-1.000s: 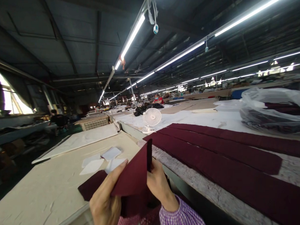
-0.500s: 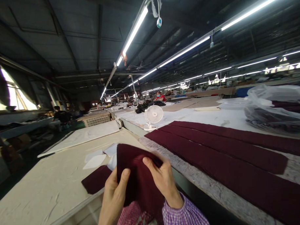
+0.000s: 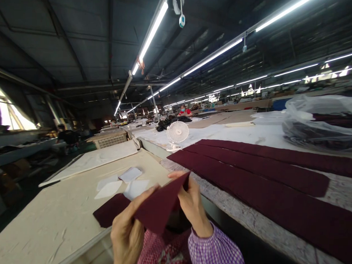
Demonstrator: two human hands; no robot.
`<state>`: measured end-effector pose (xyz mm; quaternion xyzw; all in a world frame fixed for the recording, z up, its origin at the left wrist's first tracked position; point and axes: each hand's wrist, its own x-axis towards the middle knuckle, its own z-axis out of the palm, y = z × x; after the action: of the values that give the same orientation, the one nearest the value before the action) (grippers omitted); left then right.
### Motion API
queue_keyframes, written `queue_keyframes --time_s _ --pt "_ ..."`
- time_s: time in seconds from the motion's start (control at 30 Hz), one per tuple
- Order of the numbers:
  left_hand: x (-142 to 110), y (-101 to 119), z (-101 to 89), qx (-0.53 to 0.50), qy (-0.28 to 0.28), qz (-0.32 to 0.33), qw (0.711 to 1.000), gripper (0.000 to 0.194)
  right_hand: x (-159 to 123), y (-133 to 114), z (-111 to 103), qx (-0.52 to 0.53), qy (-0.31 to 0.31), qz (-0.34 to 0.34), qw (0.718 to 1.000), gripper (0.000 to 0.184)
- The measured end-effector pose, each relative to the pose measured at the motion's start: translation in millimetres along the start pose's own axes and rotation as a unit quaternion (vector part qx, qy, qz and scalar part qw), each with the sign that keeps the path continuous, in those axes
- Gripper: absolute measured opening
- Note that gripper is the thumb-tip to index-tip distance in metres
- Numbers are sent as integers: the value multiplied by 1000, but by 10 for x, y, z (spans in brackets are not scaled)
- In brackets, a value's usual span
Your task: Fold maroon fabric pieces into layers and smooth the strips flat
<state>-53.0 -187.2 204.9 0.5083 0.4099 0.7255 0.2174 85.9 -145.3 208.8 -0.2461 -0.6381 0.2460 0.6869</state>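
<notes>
Between my two hands is a dark maroon fabric piece (image 3: 161,208), tilted with a corner folded at its upper right. My left hand (image 3: 129,226) grips its left side, fingers pressed on the cloth. At the upper right corner, my right hand (image 3: 191,200) pinches the fabric; some fingertips are behind it. A smaller maroon piece (image 3: 111,210) lies on the cream-topped table (image 3: 60,216) just left of my left hand. Beyond it lie several white pattern-like sheets (image 3: 109,189).
Long maroon fabric strips (image 3: 249,188) lie on the right-hand table. A white fan (image 3: 178,133) stands near its edge, and a clear plastic bag (image 3: 323,125) with dark cloth sits at the far right. A dark gap separates the two tables. Another person (image 3: 184,111) is in the distance.
The held maroon piece has turned from nearly upright to tilted, its face now folded over toward me. My left hand has rotated, with its back facing up more. The view has shifted slightly.
</notes>
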Motion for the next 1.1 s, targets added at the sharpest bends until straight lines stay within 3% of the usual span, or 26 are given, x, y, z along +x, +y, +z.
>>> queue_keyframes --time_s 0.07,0.13,0.2,0.27,0.33,0.37,0.43,0.53,0.63,0.7,0.83,1.0,1.1 --pt "6 -3 -2 -3 5 13 1000 29 14 -13 -4 15 -60 -9 998 20" --pt "18 10 13 -39 -9 -69 997 33 21 -30 0 -26 -95 -78 992 15" --pt "33 31 27 -53 -22 -111 992 33 25 -26 18 -53 -73 -103 991 14" --pt "40 56 30 -4 -24 -39 999 29 30 7 49 -6 -66 -33 997 16" --pt "35 76 25 46 -11 55 997 25 35 50 77 70 -100 59 991 20" --pt "30 78 23 43 -4 64 997 25 36 68 84 85 -115 81 986 20" --pt "24 65 18 -23 -6 -13 1000 29 37 94 78 44 -110 63 991 15" --pt "34 25 15 -112 -4 -126 986 32 41 123 34 -35 -48 43 997 10" --pt "64 14 14 -151 31 -135 979 27 57 167 -7 25 -85 130 988 22" --pt "89 27 12 -206 29 -182 961 25 66 192 -9 67 -105 168 978 30" --pt "128 36 4 -282 -3 -280 918 28 59 215 56 89 -79 173 978 41" --pt "154 -3 -27 -297 -25 -310 903 29 45 243 75 26 -62 109 992 61" --pt "159 2 -54 -298 -40 -314 901 30 54 217 -8 -52 -77 34 995 47"
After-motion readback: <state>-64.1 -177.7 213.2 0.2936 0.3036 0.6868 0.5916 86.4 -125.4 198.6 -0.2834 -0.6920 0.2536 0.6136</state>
